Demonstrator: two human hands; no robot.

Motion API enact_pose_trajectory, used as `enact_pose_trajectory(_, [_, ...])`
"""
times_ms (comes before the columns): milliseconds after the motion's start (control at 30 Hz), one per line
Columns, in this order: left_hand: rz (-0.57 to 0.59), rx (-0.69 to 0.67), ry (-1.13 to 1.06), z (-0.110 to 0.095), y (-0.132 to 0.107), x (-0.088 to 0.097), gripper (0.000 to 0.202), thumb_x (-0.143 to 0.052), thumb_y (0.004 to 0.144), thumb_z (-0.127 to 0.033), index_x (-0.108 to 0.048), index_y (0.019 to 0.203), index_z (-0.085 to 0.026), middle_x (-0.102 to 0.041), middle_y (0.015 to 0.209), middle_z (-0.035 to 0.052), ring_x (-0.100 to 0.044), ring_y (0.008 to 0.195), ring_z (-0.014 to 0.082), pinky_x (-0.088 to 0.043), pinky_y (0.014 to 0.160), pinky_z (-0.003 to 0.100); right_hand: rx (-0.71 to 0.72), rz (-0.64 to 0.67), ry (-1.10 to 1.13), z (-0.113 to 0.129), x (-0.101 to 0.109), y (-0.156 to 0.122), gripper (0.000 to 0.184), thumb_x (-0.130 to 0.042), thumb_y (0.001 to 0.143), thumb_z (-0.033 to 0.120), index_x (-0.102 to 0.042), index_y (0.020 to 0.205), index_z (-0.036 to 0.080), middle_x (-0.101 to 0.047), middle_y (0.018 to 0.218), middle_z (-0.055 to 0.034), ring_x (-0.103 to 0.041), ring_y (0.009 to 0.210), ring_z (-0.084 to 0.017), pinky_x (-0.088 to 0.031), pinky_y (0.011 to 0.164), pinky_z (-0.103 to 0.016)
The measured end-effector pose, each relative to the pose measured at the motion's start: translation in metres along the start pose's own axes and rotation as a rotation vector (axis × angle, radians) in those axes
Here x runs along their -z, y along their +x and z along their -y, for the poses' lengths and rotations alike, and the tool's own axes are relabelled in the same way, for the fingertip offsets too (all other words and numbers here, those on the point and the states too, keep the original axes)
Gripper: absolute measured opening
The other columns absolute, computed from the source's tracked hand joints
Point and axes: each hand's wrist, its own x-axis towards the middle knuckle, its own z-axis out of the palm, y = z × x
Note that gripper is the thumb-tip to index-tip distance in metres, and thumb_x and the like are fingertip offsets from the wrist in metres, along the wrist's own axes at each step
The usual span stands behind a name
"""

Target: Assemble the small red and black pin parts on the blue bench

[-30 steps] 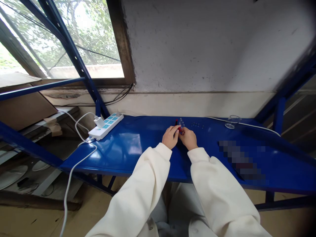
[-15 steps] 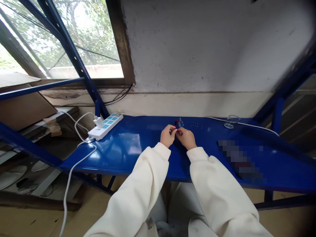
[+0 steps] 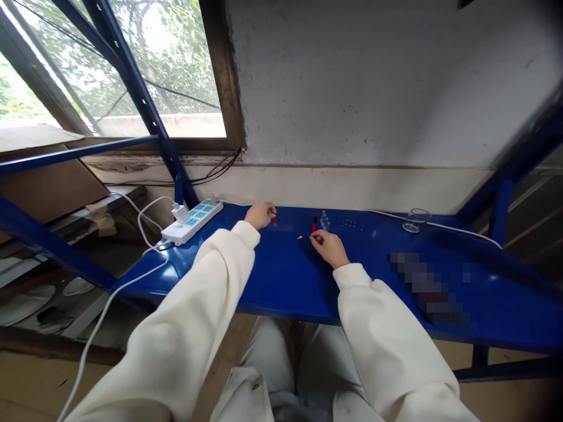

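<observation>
My left hand point(image 3: 259, 214) is closed, reaching out to the left over the blue shelf point(image 3: 246, 275), with a small red piece point(image 3: 275, 220) at its fingertips. My right hand point(image 3: 328, 246) rests on the shelf with its fingers pinched on a thin pen-like item with a pale tip point(image 3: 303, 237). Just behind my right hand stand a red-and-black marker-like stick point(image 3: 314, 223) and a few small clear vials point(image 3: 325, 221). A row of tiny dark pieces point(image 3: 350, 223) lies to their right.
A white power strip point(image 3: 191, 221) with a plugged-in cable lies at the shelf's left end. A small glass dish point(image 3: 416, 219) sits at the back right by a white wire. A blurred patch covers the right of the shelf. Blue frame posts flank both sides.
My hands were together at the middle of the shelf. My left hand has moved away to the left with the small red piece; my right hand stays in place.
</observation>
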Motion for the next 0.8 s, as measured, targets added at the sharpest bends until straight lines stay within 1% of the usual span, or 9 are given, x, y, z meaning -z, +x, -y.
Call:
enact_pose_trajectory(100, [0.010,0.087,0.089,0.021,0.000,0.006,0.017,-0.056,0.068,-0.014,-0.065,0.081,-0.018,-0.065,0.078,0.0037,-0.056,0.070,0.0142,-0.039,0.062,0.022,-0.005,0.000,0.006,0.000,0.001,-0.001,0.024,-0.043,0.078,0.033,-0.062,0.085,0.020,-0.059,0.067,-0.0017,-0.053,0.061,-0.013,-0.036,0.055,-0.022])
enact_pose_trajectory(233, [0.010,0.149,0.116,0.038,-0.005,0.002,0.019,-0.055,0.068,-0.012,-0.064,0.082,-0.020,-0.065,0.079,0.0034,-0.056,0.073,0.0155,-0.038,0.062,0.023,0.010,-0.004,0.018,0.001,0.001,-0.001,0.022,-0.043,0.078,0.032,-0.061,0.082,0.020,-0.059,0.065,-0.0009,-0.052,0.058,-0.012,-0.035,0.054,-0.021])
enact_pose_trajectory(333, [0.003,0.149,0.115,0.042,-0.008,-0.002,0.018,-0.054,0.069,-0.013,-0.064,0.082,-0.021,-0.064,0.081,0.0029,-0.056,0.074,0.0154,-0.038,0.062,0.023,0.011,-0.003,0.015,-0.001,0.000,-0.001,0.022,-0.043,0.077,0.031,-0.061,0.081,0.020,-0.059,0.064,-0.0006,-0.052,0.057,-0.012,-0.035,0.053,-0.021])
enact_pose_trajectory(500, [0.016,0.134,0.098,0.041,-0.007,-0.006,0.016,-0.055,0.070,-0.018,-0.062,0.084,-0.020,-0.064,0.080,0.0027,-0.055,0.073,0.0144,-0.038,0.064,0.022,0.013,-0.013,0.002,-0.001,0.000,-0.001,0.022,-0.043,0.077,0.031,-0.062,0.081,0.020,-0.060,0.065,-0.0009,-0.053,0.059,-0.012,-0.035,0.054,-0.021])
enact_pose_trajectory(667, [0.025,0.193,0.052,0.045,-0.002,-0.012,0.016,-0.058,0.069,-0.021,-0.060,0.085,-0.018,-0.063,0.079,0.0043,-0.055,0.070,0.0142,-0.040,0.062,0.023,-0.003,0.002,0.009,0.003,0.003,-0.002,0.022,-0.043,0.077,0.031,-0.062,0.080,0.020,-0.060,0.066,-0.0015,-0.053,0.059,-0.012,-0.036,0.054,-0.021])
enact_pose_trajectory(800, [0.008,0.242,0.036,0.053,0.002,-0.019,0.019,-0.061,0.066,-0.022,-0.060,0.085,-0.017,-0.064,0.080,0.0051,-0.056,0.073,0.0147,-0.041,0.064,0.023,0.010,0.000,0.015,0.003,0.003,-0.002,0.021,-0.042,0.078,0.030,-0.061,0.080,0.020,-0.059,0.065,-0.0012,-0.052,0.058,-0.012,-0.034,0.053,-0.021])
